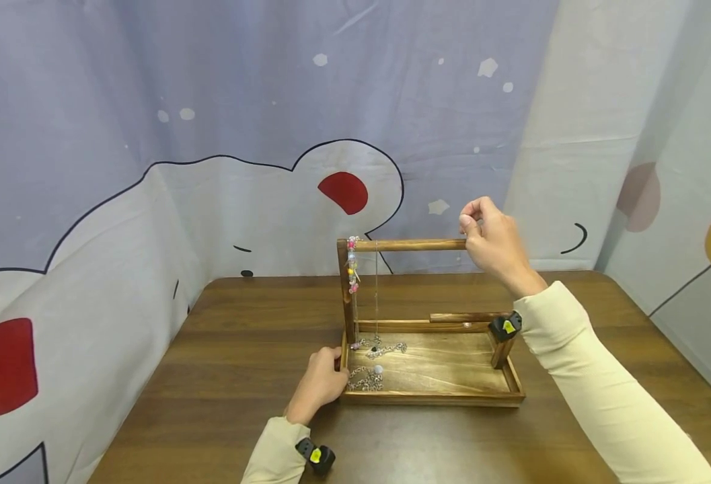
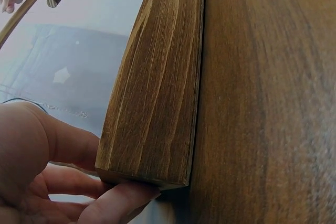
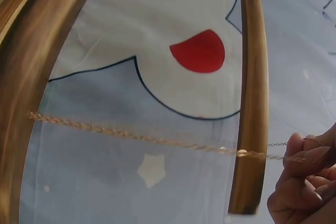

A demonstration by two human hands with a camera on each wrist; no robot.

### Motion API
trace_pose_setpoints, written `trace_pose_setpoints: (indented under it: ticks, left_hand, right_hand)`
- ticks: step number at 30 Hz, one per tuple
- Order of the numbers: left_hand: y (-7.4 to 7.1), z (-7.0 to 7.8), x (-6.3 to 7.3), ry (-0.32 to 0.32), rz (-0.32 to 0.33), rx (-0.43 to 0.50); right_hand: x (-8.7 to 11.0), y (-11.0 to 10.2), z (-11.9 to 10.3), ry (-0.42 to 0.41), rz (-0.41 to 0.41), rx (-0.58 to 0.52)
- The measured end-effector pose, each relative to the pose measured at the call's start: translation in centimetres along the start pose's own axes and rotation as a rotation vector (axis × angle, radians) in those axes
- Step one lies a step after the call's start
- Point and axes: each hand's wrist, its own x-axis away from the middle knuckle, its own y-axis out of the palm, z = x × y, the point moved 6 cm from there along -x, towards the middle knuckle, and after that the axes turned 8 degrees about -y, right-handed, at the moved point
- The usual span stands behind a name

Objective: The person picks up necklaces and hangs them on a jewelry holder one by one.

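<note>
A wooden jewelry stand (image 1: pixel 434 398) has a shallow tray base, a left post and a long top rod (image 1: pixel 416 245). My left hand (image 1: pixel 319 378) grips the tray's left end; in the left wrist view, thumb and fingers wrap its wooden corner (image 2: pixel 147 129). Raised at the top rod's free right end, my right hand (image 1: pixel 493 238) pinches a fine chain necklace (image 3: pixel 131 136). The right wrist view shows this chain stretched across the rod (image 3: pixel 253 93) to the fingertips. A colorful beaded strand (image 1: pixel 352 269) and a thin necklace (image 1: pixel 376 289) hang at the rod's left.
Silver chains (image 1: pixel 365 381) lie in the tray's left part, one with a pale round bead. A lower rod (image 1: pixel 467 317) on a short post (image 1: pixel 502 355) stands at the right. The brown table (image 1: pixel 240 323) meets a printed curtain (image 1: pixel 258 222) behind.
</note>
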Motion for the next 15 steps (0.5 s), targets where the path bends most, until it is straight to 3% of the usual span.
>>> trace_pose_setpoints:
  ticks: [15]
  left_hand:
    - [-0.1, 0.0, 0.1, 0.005, 0.011, -0.016]
  right_hand:
    - [0.0, 3.3, -4.2, -0.159, 0.020, -0.038]
